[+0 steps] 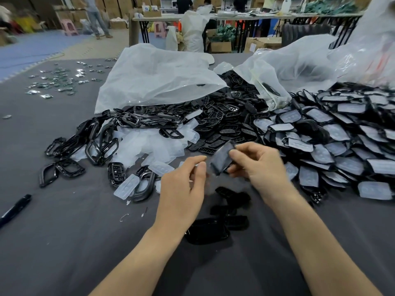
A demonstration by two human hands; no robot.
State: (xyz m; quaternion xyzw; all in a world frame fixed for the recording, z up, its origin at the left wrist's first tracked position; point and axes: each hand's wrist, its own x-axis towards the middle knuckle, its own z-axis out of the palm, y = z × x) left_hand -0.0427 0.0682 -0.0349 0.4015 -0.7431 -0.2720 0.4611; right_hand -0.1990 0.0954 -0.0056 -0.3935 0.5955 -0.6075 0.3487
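**Key-fob shell held up for fitting**

The black key-fob shell [221, 160] hangs tilted above the grey table [85, 242], pinched at its right edge by the right hand [260, 167], probably so its face is open to work on. The left hand [181, 184] meets its left edge with thumb and forefinger narrowed; blur hides whether they hold anything. Left of the shell lie translucent pads [149, 144], right of it the padded shells [342, 146], both within reach.
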